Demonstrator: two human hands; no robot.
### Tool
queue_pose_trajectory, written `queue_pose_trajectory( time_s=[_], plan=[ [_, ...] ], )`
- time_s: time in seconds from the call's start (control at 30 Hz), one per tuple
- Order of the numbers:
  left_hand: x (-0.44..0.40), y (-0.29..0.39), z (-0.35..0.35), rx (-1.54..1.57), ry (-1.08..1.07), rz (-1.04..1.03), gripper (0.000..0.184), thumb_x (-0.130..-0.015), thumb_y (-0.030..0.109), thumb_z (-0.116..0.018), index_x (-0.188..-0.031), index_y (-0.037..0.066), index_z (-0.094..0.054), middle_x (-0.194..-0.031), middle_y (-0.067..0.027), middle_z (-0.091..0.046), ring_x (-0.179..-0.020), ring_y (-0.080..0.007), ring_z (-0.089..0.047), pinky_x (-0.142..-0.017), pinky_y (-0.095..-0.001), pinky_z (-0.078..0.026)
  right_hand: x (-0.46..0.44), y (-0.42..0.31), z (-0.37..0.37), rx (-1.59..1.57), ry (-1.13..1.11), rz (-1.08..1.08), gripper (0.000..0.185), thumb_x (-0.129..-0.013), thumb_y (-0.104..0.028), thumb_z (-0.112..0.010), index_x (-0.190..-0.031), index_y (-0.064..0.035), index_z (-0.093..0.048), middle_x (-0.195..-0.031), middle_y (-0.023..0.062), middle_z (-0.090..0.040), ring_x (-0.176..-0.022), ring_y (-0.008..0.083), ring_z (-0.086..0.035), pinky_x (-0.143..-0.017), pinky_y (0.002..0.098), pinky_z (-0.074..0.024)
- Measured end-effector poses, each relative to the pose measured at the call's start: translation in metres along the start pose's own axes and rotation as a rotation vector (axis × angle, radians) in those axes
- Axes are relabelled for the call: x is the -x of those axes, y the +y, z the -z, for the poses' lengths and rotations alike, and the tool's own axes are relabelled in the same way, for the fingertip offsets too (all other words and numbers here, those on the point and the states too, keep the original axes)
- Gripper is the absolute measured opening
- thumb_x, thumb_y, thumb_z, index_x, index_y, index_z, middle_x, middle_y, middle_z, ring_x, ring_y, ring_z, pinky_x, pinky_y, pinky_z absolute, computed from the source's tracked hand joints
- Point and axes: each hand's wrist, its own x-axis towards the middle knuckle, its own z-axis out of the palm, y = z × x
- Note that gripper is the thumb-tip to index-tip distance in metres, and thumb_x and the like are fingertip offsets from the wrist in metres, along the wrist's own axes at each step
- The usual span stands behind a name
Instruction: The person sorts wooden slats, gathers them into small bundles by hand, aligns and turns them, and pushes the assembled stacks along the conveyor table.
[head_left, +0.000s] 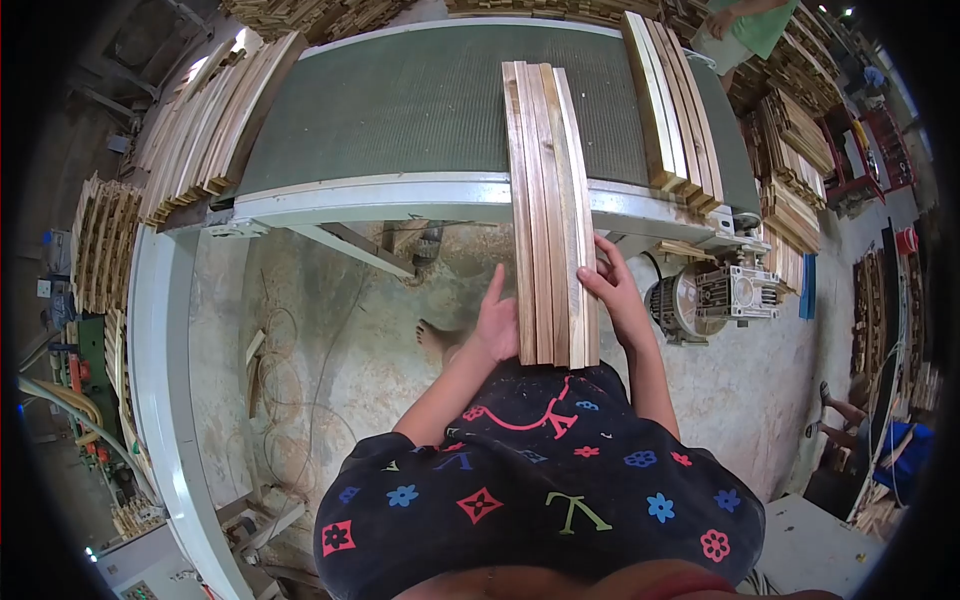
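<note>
A bundle of several long wooden slats lies side by side, its far end on the green conveyor belt and its near end jutting over the edge towards my body. My left hand presses the bundle's left side near that end, thumb pointing up and away from the wood; its other fingers are partly hidden beneath. On the opposite side, my right hand grips the slats with its thumb on top and a finger along the edge. Between them, both hands support the overhanging wood.
More slats stand in rows at the belt's left and right ends. A metal frame edges the conveyor, with a motor below right. Another person's arm shows at upper right. Timber stacks surround the area.
</note>
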Motion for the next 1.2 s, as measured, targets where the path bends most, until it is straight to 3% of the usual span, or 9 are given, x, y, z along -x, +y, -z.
queue_pose_trajectory(
  time_s=[0.1,0.23,0.43,0.53,0.63,0.73,0.83,0.93,1.2],
  plan=[
    [-0.001,0.000,-0.002,-0.083,0.040,-0.037,0.098,-0.091,0.075,-0.039,-0.149,-0.004,-0.032,-0.149,-0.0236,-0.043,-0.134,-0.0367,-0.047,-0.113,-0.0518,-0.036,0.001,-0.004,-0.003,0.048,0.017,-0.026,0.064,-0.092,-0.021,-0.067,-0.147,-0.0055,-0.039,-0.118,0.0094,-0.066,-0.111,0.0150,-0.058,-0.103,0.0310,-0.0397],
    [-0.001,0.002,-0.019,-0.353,0.194,-0.106,0.097,-0.092,0.074,-0.038,-0.150,-0.003,-0.031,-0.150,-0.0228,-0.042,-0.136,-0.0348,-0.046,-0.114,-0.0502,-0.035,-0.002,-0.006,-0.002,0.049,0.012,-0.024,0.063,-0.092,-0.023,-0.066,-0.146,-0.0049,-0.040,-0.118,0.0101,-0.066,-0.112,0.0160,-0.058,-0.104,0.0310,-0.0393],
    [0.000,0.013,-0.024,-0.531,0.208,-0.114,0.081,-0.096,0.062,-0.047,-0.149,0.002,-0.035,-0.148,-0.0177,-0.044,-0.136,-0.0291,-0.045,-0.113,-0.0468,-0.037,-0.010,-0.006,0.004,0.071,0.018,0.003,0.058,-0.094,-0.026,-0.065,-0.143,-0.0042,-0.043,-0.119,0.0107,-0.064,-0.112,0.0161,-0.058,-0.102,0.0309,-0.0413],
    [0.001,0.012,-0.034,-0.717,0.348,-0.248,0.066,-0.097,0.051,-0.056,-0.142,0.005,-0.042,-0.133,-0.0104,-0.056,-0.120,-0.0199,-0.057,-0.099,-0.0397,-0.047,-0.018,-0.005,0.005,0.084,0.019,0.034,0.055,-0.094,-0.022,-0.067,-0.141,-0.0029,-0.045,-0.115,0.0102,-0.064,-0.108,0.0155,-0.059,-0.098,0.0307,-0.0451],
    [0.003,0.012,-0.067,-0.906,0.415,-0.239,0.060,-0.095,0.045,-0.062,-0.138,0.006,-0.046,-0.126,-0.0064,-0.059,-0.111,-0.0145,-0.059,-0.092,-0.0364,-0.049,-0.026,-0.007,0.005,0.097,0.009,0.041,0.056,-0.093,-0.022,-0.067,-0.141,-0.0018,-0.044,-0.114,0.0103,-0.064,-0.107,0.0162,-0.059,-0.098,0.0316,-0.0451],
    [-0.005,0.007,-0.072,-1.057,0.554,-0.273,0.057,-0.093,0.041,-0.067,-0.132,0.003,-0.050,-0.120,-0.0055,-0.062,-0.107,-0.0128,-0.062,-0.089,-0.0345,-0.051,-0.033,-0.011,0.004,0.125,-0.001,0.040,0.057,-0.093,-0.022,-0.067,-0.141,-0.0014,-0.044,-0.114,0.0110,-0.064,-0.107,0.0168,-0.059,-0.097,0.0319,-0.0454],
    [-0.005,0.010,-0.081,-1.060,0.584,-0.288,0.055,-0.091,0.037,-0.071,-0.129,0.002,-0.052,-0.114,-0.0067,-0.065,-0.100,-0.0119,-0.064,-0.083,-0.0315,-0.053,-0.040,-0.010,0.007,0.196,-0.018,0.066,0.056,-0.095,-0.026,-0.064,-0.143,-0.0040,-0.043,-0.113,0.0093,-0.063,-0.106,0.0159,-0.058,-0.097,0.0312,-0.0446],
    [-0.004,0.014,-0.088,-1.129,0.610,-0.303,0.054,-0.091,0.034,-0.071,-0.127,-0.001,-0.054,-0.110,-0.0094,-0.067,-0.095,-0.0136,-0.066,-0.079,-0.0301,-0.055,-0.042,-0.013,0.006,0.145,-0.015,0.049,0.057,-0.093,-0.021,-0.068,-0.141,-0.0012,-0.044,-0.114,0.0115,-0.063,-0.106,0.0179,-0.060,-0.095,0.0321,-0.0463],
    [0.000,0.030,-0.103,-1.171,0.625,-0.259,0.053,-0.091,0.032,-0.071,-0.126,-0.005,-0.054,-0.112,-0.0106,-0.066,-0.095,-0.0142,-0.066,-0.084,-0.0287,-0.053,-0.036,-0.006,0.001,0.104,0.005,0.052,0.060,-0.095,-0.024,-0.066,-0.145,-0.0039,-0.039,-0.117,0.0115,-0.063,-0.106,0.0165,-0.059,-0.095,0.0314,-0.0461]
  ],
)
